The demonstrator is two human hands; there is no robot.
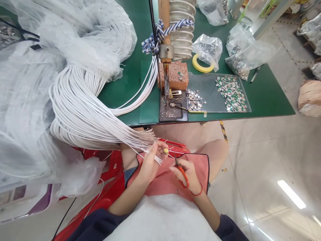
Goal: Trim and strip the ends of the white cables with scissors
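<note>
Over my lap, my left hand [152, 160] is closed on the ends of several thin white cables [157, 159]. Yellow material [166, 151] shows at its fingertips; I cannot make out whether it is tape or a finger cover. A pair of scissors with orange handles [183, 175] is in my right hand [187, 172], dark blades pointing up and to the left, a short gap from the left fingers. Behind the left hand, a thick bundle of white cables [82, 107] runs off the table, its loose ends fanning out near my wrist.
On the green table [271, 97] stand a soldering iron [165, 72] tied with blue-white cord, a brick [179, 75], and a tray [210, 97] holding small metal connectors. Yellow tape [202, 65] and plastic bags of parts [239, 53] lie behind. A red stool [110, 170] is beside me.
</note>
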